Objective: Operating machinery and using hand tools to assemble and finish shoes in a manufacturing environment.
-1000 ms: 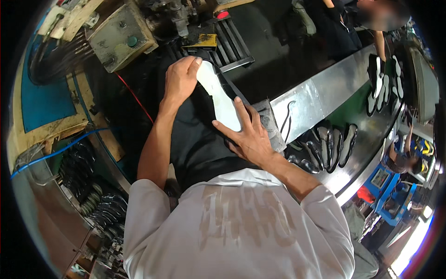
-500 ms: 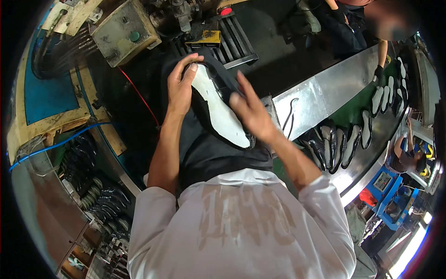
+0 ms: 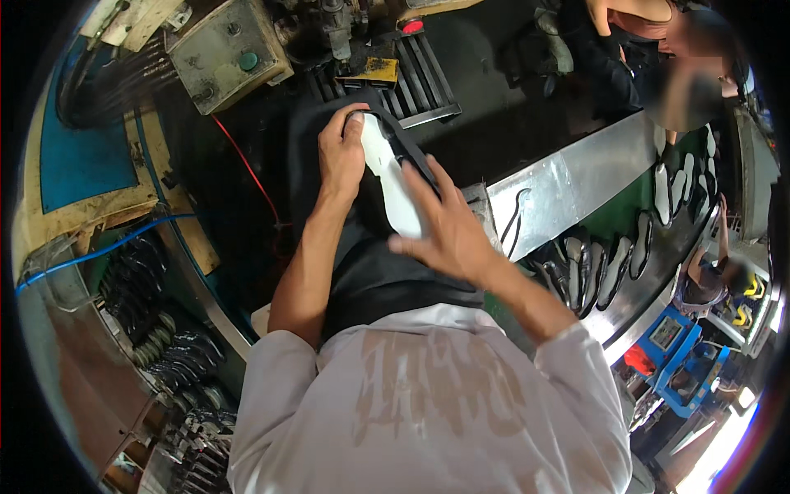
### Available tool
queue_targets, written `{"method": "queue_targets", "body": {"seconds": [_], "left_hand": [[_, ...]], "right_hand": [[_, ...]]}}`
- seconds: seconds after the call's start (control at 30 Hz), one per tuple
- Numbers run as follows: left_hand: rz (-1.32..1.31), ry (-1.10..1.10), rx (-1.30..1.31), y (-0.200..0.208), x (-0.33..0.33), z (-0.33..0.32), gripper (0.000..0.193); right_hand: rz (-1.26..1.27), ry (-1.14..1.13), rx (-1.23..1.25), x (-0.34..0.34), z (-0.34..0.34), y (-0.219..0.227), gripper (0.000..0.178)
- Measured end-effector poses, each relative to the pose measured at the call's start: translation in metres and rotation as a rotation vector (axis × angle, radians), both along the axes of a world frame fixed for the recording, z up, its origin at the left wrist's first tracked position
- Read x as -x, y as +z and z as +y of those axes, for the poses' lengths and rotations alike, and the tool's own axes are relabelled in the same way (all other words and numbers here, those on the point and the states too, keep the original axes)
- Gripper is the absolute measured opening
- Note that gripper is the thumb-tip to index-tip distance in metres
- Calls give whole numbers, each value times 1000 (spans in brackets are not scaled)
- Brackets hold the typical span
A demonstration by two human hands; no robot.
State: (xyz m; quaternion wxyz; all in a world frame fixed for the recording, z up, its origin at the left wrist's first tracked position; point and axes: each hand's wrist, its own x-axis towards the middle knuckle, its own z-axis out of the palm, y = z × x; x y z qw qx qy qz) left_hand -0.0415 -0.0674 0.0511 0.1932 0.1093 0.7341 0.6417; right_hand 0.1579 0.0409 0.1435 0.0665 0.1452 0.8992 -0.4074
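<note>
A black shoe [image 3: 397, 193] lies upside down over my lap, its white sole side facing up and black upper wrapping round the edges. My left hand [image 3: 339, 160] grips its narrow far end, thumb on the white surface and fingers round the side. My right hand [image 3: 457, 226] lies across the near right part of the shoe, fingers stretched and thumb spread apart over the white surface. That hand covers part of the shoe's near end.
Right of me, a metal bench [image 3: 568, 181] bears a thin curved dark tool [image 3: 513, 222]. Several similar shoes [image 3: 615, 272] stand along a green conveyor belt. A grey control box [image 3: 226, 58] is at far left; a rack of dark shoes [image 3: 189, 362] at near left. Co-workers sit at right.
The shoe and my left hand have shifted slightly right. My right hand, blurred beside the shoe before, has come down over its near part with the thumb across the white surface.
</note>
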Motion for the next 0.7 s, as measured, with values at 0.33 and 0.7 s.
{"method": "queue_targets", "body": {"seconds": [0.33, 0.7], "left_hand": [[239, -468, 195, -13, 68, -30, 26], [350, -735, -60, 59, 129, -35, 27]], "right_hand": [[160, 384, -462, -40, 28, -5, 73], [186, 414, -347, 11, 59, 71, 73]]}}
